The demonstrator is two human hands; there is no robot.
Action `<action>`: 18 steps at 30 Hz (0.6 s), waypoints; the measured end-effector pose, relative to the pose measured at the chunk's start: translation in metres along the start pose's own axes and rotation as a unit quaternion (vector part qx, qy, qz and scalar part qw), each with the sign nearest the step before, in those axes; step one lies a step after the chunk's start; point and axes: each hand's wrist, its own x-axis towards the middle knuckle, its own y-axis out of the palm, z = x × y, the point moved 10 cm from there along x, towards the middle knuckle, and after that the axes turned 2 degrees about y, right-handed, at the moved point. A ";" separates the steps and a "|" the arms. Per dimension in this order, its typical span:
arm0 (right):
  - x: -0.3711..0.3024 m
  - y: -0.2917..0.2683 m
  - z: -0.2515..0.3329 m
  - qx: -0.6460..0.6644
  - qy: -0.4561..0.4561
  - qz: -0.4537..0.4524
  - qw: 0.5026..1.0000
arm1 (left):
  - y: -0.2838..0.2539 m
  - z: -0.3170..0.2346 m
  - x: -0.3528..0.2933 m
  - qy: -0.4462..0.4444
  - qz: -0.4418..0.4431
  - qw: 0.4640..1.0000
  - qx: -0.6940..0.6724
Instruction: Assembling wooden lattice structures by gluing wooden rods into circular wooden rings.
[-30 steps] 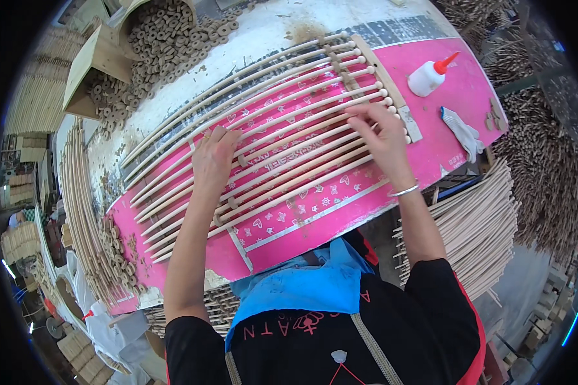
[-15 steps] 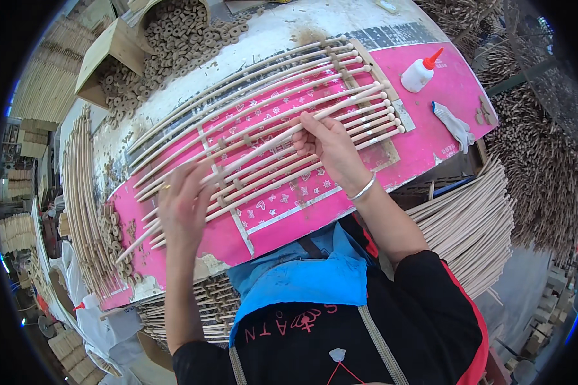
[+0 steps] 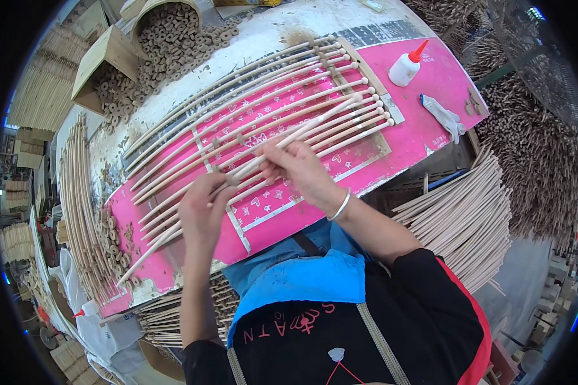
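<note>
Your left hand point(image 3: 199, 215) has slid inward along the desk point(image 3: 263, 32) and now pinches the lifted rod point(image 3: 289, 142) with narrow fingers; your right hand point(image 3: 298, 168) has drawn back and grips it just beside, raising it off the row.

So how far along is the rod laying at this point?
Done: many long cane rods lie side by side across the pink board. In hand: the left hand and right hand both grip one rod above the row. Left: a stack of loose rods waits at the right.
</note>
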 end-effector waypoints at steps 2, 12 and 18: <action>-0.005 0.004 -0.010 0.013 0.009 -0.016 1.000 | 0.016 -0.015 0.010 0.008 -0.004 0.999 0.039; -0.015 0.011 -0.011 -0.032 0.010 0.033 0.999 | 0.028 -0.021 0.009 0.006 0.035 0.999 -0.040; -0.012 -0.056 0.034 -0.018 -0.057 -0.064 0.996 | 0.003 0.003 -0.003 -0.045 0.028 0.998 -0.043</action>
